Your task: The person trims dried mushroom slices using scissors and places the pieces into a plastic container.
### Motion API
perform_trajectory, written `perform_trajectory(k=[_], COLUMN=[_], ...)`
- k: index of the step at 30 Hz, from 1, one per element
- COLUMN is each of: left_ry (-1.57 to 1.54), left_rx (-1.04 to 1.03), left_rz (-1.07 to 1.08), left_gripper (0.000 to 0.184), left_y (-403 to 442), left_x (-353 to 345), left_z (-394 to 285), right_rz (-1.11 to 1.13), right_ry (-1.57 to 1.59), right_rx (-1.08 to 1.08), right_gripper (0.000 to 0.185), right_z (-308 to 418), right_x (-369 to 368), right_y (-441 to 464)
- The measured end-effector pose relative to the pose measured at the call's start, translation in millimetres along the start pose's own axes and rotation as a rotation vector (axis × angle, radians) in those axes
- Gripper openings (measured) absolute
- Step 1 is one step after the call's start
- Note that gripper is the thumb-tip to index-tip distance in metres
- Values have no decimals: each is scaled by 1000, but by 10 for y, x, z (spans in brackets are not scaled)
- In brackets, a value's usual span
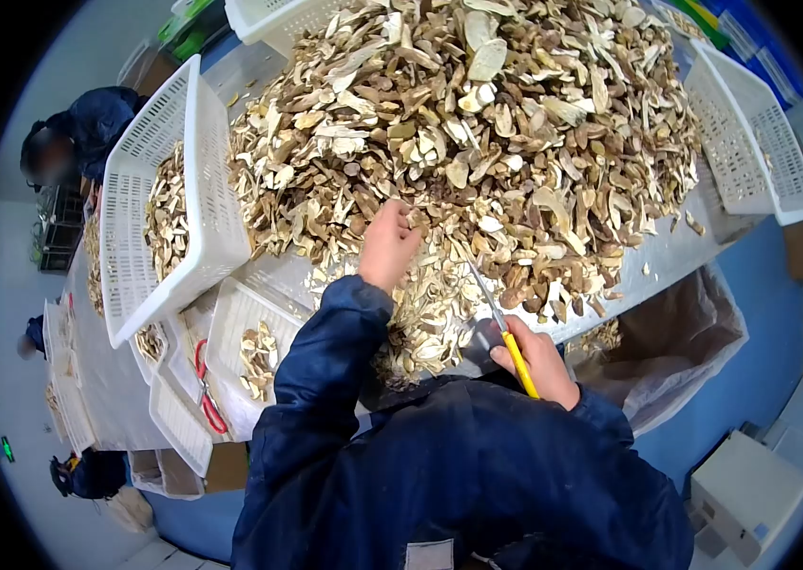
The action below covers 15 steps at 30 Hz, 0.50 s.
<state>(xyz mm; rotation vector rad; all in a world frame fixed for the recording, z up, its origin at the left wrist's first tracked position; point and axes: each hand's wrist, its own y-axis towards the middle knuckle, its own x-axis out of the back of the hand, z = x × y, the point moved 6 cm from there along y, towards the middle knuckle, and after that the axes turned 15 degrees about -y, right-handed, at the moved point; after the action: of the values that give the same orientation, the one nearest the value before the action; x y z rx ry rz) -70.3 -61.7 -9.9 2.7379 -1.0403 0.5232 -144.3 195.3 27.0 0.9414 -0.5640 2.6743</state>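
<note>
A large heap of dried mushroom slices (487, 123), brown and cream, covers the metal table in front of me. My left hand (390, 249) is at the heap's near edge, its fingers curled together among the slices. Whatever may be between those fingertips is too small to make out. In my right hand (544, 363) is a yellow-handled knife (518, 359), its thin blade pointing forward over the slices. Between my hands and close to my body lies a smaller, paler spread of mushroom slices (428, 318).
On the left stand a tilted white basket (216, 204) holding slices, a shallow white tray (230, 332) and red-handled scissors (204, 380). Another white basket (786, 180) is at the right. Below the table's right edge sits a lined bin (696, 332). A person (102, 123) bends at far left.
</note>
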Motion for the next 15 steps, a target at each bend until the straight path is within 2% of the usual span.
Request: perform_trajectory(k=[1,4,7,8,11,12,15], left_ry=[-27,-666,-256,-263,313,370,-19], left_rx=[-29,330,156,200,-213,-189,68], left_rz=[-1,17,23,35,141,164,203], left_gripper=[25,21,18,19,21,23,16], left_y=[-34,-166,-157,-187,-121,-114,-144], left_x=[53,96,165,113,-74,-109,-26], left_z=[48,301,43,-93,-140,-146,-87], right_rz=[2,-12,-26,-29,-37,-43,-54], right_ry=[-3,-14,-25,-29,-32,-29,-18], right_rx=[2,39,53,54,50,48,5], right_gripper=[43,44,46,46,46,46,46], right_z=[-2,-28,-54,-56,-51,-47,-74], right_x=[1,-31,-52,-51,-24,-4,50], right_y=[24,70,79,76,56,50,17])
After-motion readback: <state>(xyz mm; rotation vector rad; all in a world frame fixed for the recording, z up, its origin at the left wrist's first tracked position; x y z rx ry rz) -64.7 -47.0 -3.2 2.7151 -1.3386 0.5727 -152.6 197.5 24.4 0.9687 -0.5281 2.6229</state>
